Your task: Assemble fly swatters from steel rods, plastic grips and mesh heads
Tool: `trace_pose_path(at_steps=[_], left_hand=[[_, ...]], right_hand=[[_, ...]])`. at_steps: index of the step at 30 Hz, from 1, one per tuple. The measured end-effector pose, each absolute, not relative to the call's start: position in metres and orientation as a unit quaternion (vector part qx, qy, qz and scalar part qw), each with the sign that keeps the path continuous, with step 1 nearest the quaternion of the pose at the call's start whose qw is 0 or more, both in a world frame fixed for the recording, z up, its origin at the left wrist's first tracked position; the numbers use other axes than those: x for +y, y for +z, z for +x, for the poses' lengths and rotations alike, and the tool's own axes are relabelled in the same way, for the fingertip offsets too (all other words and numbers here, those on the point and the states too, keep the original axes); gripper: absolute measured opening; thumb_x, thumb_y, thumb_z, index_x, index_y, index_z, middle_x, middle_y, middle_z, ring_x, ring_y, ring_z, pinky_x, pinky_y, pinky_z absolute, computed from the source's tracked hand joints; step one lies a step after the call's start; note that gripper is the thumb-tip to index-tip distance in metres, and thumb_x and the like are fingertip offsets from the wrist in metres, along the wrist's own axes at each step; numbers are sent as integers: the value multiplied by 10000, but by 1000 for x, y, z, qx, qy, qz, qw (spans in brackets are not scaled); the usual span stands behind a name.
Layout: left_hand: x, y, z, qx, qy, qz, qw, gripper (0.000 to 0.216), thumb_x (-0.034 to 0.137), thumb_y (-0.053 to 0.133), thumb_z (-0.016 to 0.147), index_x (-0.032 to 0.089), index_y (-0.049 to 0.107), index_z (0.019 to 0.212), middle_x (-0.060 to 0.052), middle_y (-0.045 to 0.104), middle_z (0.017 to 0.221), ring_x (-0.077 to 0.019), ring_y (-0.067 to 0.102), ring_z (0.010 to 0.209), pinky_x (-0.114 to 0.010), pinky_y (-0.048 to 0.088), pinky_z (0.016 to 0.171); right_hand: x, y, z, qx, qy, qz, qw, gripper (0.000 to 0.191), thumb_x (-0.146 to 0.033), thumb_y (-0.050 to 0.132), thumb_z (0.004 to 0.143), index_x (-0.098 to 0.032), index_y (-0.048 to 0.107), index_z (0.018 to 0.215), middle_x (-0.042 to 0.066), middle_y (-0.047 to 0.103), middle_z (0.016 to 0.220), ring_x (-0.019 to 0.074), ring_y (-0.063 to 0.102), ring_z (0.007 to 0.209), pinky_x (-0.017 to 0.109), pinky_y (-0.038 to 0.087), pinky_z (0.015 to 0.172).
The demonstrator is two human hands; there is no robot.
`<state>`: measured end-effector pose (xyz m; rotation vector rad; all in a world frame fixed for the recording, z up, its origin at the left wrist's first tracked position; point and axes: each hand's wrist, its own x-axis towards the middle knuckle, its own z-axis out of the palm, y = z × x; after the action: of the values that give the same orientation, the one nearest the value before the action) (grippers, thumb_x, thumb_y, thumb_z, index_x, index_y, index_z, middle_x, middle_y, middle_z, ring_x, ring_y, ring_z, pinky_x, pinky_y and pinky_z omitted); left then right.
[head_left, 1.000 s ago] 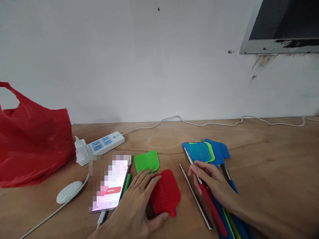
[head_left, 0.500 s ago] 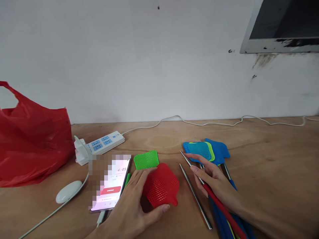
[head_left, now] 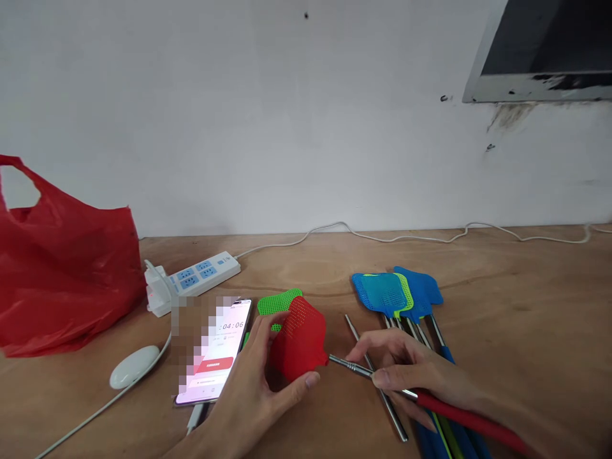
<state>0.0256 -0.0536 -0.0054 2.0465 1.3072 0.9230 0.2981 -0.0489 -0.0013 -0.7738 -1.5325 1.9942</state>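
Observation:
My left hand grips a red perforated fly swatter head between thumb and fingers, its socket pointing right. In my right hand is a metal rod with a red grip, closed in the fingers. The rod's thin tip lies right at the swatter head's socket; whether it is inside I cannot tell. A loose metal rod lies on the table, partly behind my right hand. Behind my left hand is a green swatter head, partly covered by the red one.
Several blue and yellow-green fly swatters lie stacked at the right. A phone with a timer lies left of my left hand. Beyond it are a power strip, a white rounded device and a red plastic bag on the wooden table.
The red swatter head has been lifted and turned so its socket faces right. My right hand has swung the red-gripped rod round, bringing its tip left to the socket.

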Motion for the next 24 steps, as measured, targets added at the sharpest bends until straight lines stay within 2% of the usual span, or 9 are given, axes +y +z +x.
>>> trace_pose_path(at_steps=[4, 7, 12, 17, 21, 24], left_hand=[[-53, -5, 26, 485, 358, 748, 279, 583, 469, 693, 870, 330, 382, 1343, -67, 603, 1219, -296, 635, 1065, -470, 558, 877], [-53, -7, 27, 485, 371, 744, 272, 622, 458, 724, 844, 345, 384, 1352, -57, 577, 1244, -291, 617, 1076, -478, 548, 896], [-54, -7, 30, 482, 418, 724, 263, 799, 421, 811, 750, 346, 355, 1401, -68, 523, 1326, -316, 564, 1186, -508, 511, 980], [-52, -9, 29, 488, 438, 701, 282, 799, 451, 798, 761, 331, 347, 1409, -88, 524, 1349, -333, 550, 1237, -542, 494, 1013], [-51, -15, 29, 491, 437, 692, 298, 846, 465, 786, 768, 324, 321, 1461, -99, 498, 1429, -342, 480, 1328, -568, 417, 1088], [-52, -14, 29, 487, 441, 688, 307, 849, 442, 790, 767, 317, 327, 1467, -102, 505, 1435, -343, 492, 1325, -553, 435, 1077]], right_hand=[[-51, 1, 296, -568, 729, -294, 246, 361, -415, 690, 860, -151, 634, 1100, -109, 526, 370, 58, 363, 236, 145, 228, 314], [-52, 1, 294, -570, 721, -306, 247, 389, -438, 700, 845, -147, 637, 1096, -116, 504, 358, 62, 363, 248, 149, 271, 323], [-49, 0, 296, -577, 713, -316, 242, 357, -416, 684, 863, -156, 633, 1103, -107, 536, 376, 56, 354, 242, 150, 221, 309], [-49, -2, 298, -580, 710, -314, 248, 355, -426, 672, 863, -159, 634, 1094, -106, 536, 378, 57, 341, 240, 161, 219, 317], [-51, -2, 295, -574, 715, -313, 246, 337, -413, 679, 859, -163, 632, 1080, -107, 534, 377, 61, 350, 231, 163, 184, 313], [-51, -2, 295, -574, 713, -317, 247, 323, -399, 676, 869, -161, 629, 1081, -115, 523, 381, 54, 338, 238, 161, 199, 317]])
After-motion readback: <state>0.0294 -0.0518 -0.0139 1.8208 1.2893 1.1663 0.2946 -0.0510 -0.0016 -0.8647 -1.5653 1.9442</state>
